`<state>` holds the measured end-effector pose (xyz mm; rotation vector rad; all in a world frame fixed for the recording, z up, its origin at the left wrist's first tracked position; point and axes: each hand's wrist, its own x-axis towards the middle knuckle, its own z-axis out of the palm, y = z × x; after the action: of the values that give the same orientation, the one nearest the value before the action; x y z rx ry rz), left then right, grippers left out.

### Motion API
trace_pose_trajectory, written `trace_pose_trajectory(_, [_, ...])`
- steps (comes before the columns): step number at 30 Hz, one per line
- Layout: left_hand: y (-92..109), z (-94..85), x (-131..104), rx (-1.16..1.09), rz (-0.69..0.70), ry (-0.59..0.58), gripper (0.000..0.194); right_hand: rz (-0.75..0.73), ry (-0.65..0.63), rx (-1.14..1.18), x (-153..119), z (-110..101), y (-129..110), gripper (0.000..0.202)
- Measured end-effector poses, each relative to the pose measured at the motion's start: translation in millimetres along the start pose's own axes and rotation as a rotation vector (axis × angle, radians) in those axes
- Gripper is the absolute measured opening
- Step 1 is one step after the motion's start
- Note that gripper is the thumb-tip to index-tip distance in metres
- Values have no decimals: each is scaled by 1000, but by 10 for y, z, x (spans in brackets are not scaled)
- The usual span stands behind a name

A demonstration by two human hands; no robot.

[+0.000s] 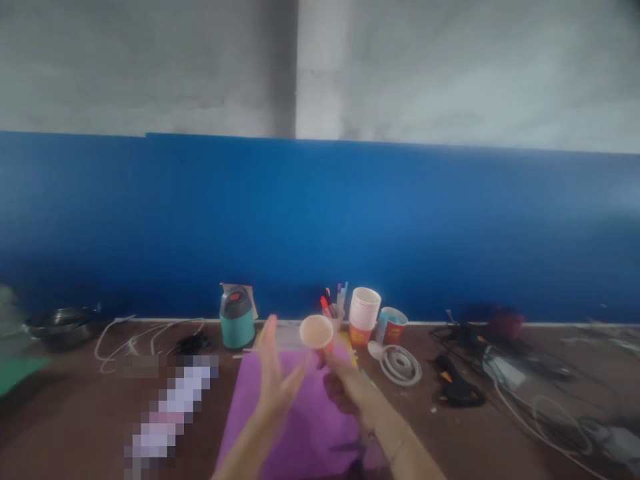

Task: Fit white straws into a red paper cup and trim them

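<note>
A paper cup (317, 332) is held upright in my right hand (341, 373), whose fingers wrap round its lower part. To the left of the cup, my left hand (277, 377) is raised with thumb and fingers spread, holding nothing and apart from the cup. Beneath both hands lies a purple sheet (245, 427) on the brown table (195, 453). A dark object, blurred, rests on the sheet near my right wrist.
Behind stand a teal jug (238, 330), pens (341, 298), stacked paper cups (365, 310) and a red cup (394, 327). To the right are a white coil (401, 365), a black glue gun (457, 387) and tangled cables. A metal pan (63, 325) sits far left.
</note>
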<state>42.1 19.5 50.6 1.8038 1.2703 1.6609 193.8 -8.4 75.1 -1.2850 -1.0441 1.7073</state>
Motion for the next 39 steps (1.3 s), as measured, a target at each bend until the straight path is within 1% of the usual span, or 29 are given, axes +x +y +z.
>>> trace_pose_trajectory(1, [-16, 0, 17, -70, -52, -37, 81, 16, -65, 41, -36, -21, -34, 31])
trace_pose_trajectory(2, [-30, 9, 31, -132, -95, -98, 87, 38, -134, 68, -64, -37, -57, 29])
trace_pose_trajectory(4, [-54, 43, 43, -230, -151, -214, 93, 64, -261, 99, -91, -50, -64, 27])
trace_pose_trajectory(6, [-77, 84, 35, -288, -182, -262, 89, 80, -348, 113, -85, -34, -37, 28])
trace_pose_trajectory(8, [-102, 113, 13, -314, -199, -264, 77, 102, -377, 116, -67, 1, -8, 27])
trace_pose_trajectory(10, [-129, 123, -13, -299, -200, -244, 65, 150, -355, 104, -57, 35, 2, 29])
trace_pose_trajectory(13, [-164, 116, -47, -248, -131, -236, 55, 207, -292, 71, -68, 59, -9, 31])
trace_pose_trajectory(16, [-186, 111, -68, -221, -70, -269, 53, 219, -252, 33, -88, 56, -22, 31])
trace_pose_trajectory(18, [-200, 111, -73, -219, -67, -291, 51, 218, -234, 22, -91, 55, -28, 29])
trace_pose_trajectory(20, [-214, 114, -71, -217, -66, -296, 49, 222, -217, 37, -82, 62, -37, 27])
trace_pose_trajectory(22, [-221, 115, -66, -225, -62, -277, 50, 230, -206, 87, -69, 79, -47, 22])
trace_pose_trajectory(25, [-216, 111, -58, -241, -91, -260, 54, 193, -164, 99, -74, 117, -47, 16])
trace_pose_trajectory(29, [-205, 85, -54, -228, -168, -299, 52, 68, -96, -95, -136, 164, -18, 14])
trace_pose_trajectory(31, [-195, 74, -55, -242, -153, -319, 50, 76, -113, -119, -155, 169, -11, 13])
trace_pose_trajectory(33, [-169, 75, -62, -280, -123, -340, 48, 124, -169, -77, -143, 165, -6, 12])
trace_pose_trajectory(35, [-133, 91, -75, -318, -114, -369, 45, 136, -182, -24, -103, 166, 5, 12])
trace_pose_trajectory(37, [-112, 111, -84, -329, -126, -395, 43, 107, -129, -13, -61, 174, 26, 12])
trace_pose_trajectory(39, [-124, 124, -80, -319, -156, -391, 45, 64, -61, -51, -47, 180, 43, 13])
